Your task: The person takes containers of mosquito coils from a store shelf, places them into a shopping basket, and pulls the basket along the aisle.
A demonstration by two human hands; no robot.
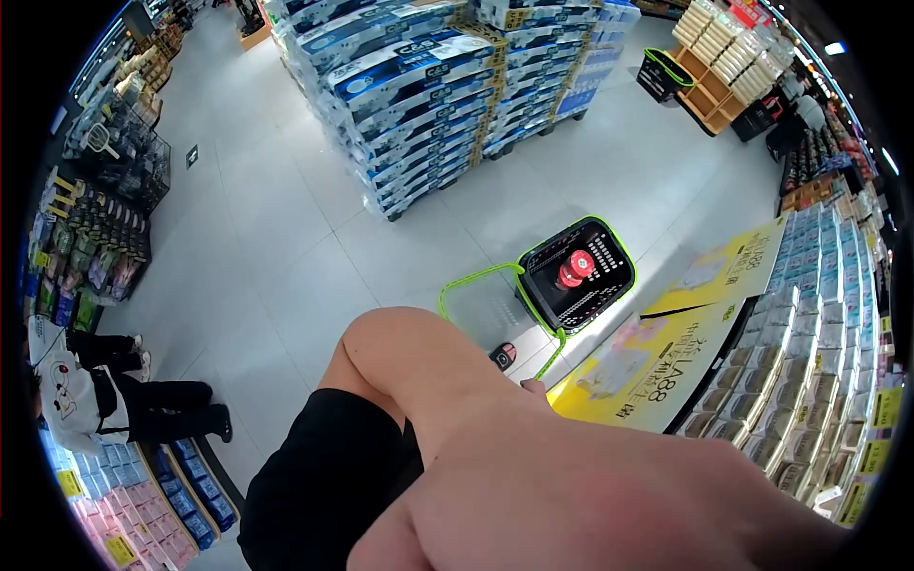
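A black shopping basket (624,271) with a green rim stands on the floor ahead, with a red container (577,269) inside. Its long green handle (476,276) leans back toward me. At the handle's near end a small part of my left hand (533,385) shows, closed around it; the rest is hidden behind a bare arm. My right hand and arm (619,495) loom large and blurred close to the camera, reaching toward the right-hand shelf. The fingers cannot be made out. Black clothing (324,476) is at lower left.
Stacked blue-and-white cartons (419,105) stand ahead. On the right, yellow signs (633,371) front a display of packaged goods (762,381). A person (90,381) in dark trousers stands at left by shelves. A wooden stand (709,95) is at the far right.
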